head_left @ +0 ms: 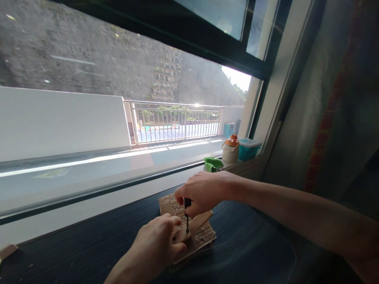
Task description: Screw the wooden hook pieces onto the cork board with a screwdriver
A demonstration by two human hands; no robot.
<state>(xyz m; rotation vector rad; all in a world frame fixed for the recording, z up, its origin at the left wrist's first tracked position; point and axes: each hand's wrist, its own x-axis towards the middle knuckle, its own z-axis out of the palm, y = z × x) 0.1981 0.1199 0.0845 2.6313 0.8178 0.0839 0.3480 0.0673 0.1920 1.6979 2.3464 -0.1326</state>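
Note:
My right hand (204, 192) is closed around the dark handle of a slim, screwdriver-like hand tool (187, 223), held upright. The tool's metal shaft points down, and its tip meets a small light wooden piece (182, 235). From the left side, my left hand (156, 238) grips that piece between thumb and fingers. A dark round spot, perhaps a hole, shows on the wood near my left fingers. Under my right hand lies another pale wooden strip (201, 221), angled up to the right. Beneath everything is a corrugated cardboard sheet (166, 203) strewn with wood shavings (201, 236).
The dark table (118, 236) runs up to a window sill (89, 211). Along the sill stand a green cloth (213, 163), a cream bottle with an orange lid (230, 153) and a teal tub (248, 150). A wooden piece (8, 251) lies at far left.

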